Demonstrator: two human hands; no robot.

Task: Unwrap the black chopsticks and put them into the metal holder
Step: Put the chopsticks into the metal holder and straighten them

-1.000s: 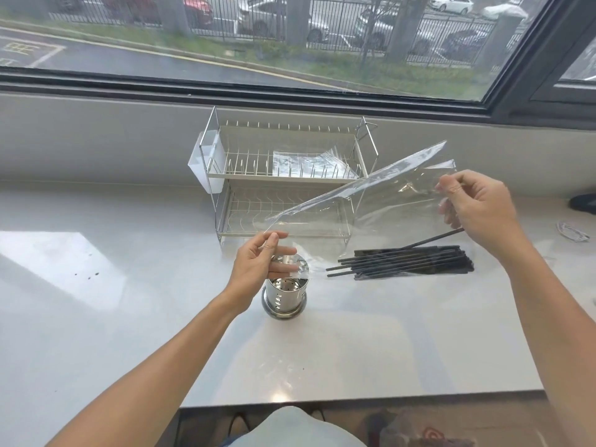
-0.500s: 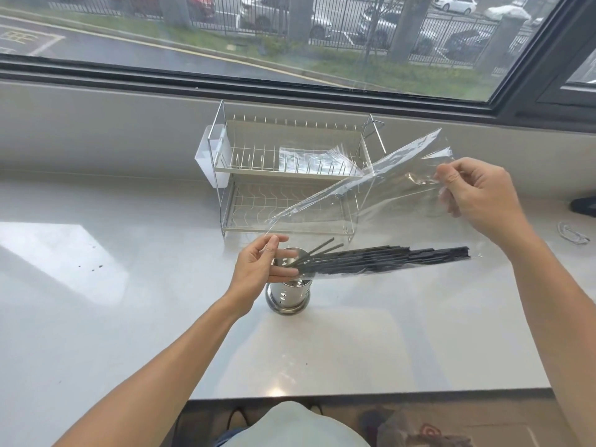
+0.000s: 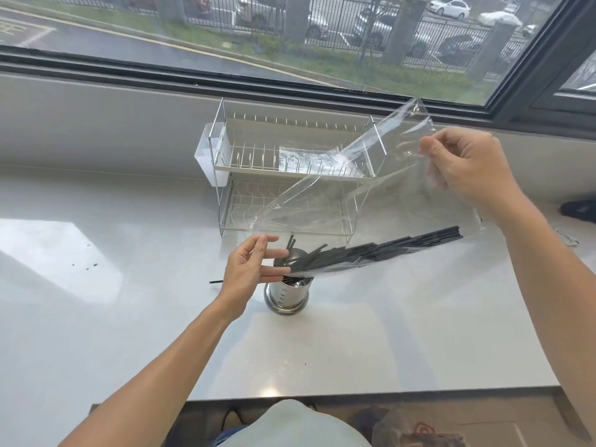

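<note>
The right hand pinches the upper corner of a clear, crinkled plastic wrapper, holding it tilted. Slim black chopsticks lie inside along its lower fold, their leading ends fanned over the rim of the cylindrical, polished metal holder. The holder stands upright mid-worktop, a glossy white slab. The left hand is open, fingers spread against the chopstick tips. A wire dish rack stands near the back edge.
</note>
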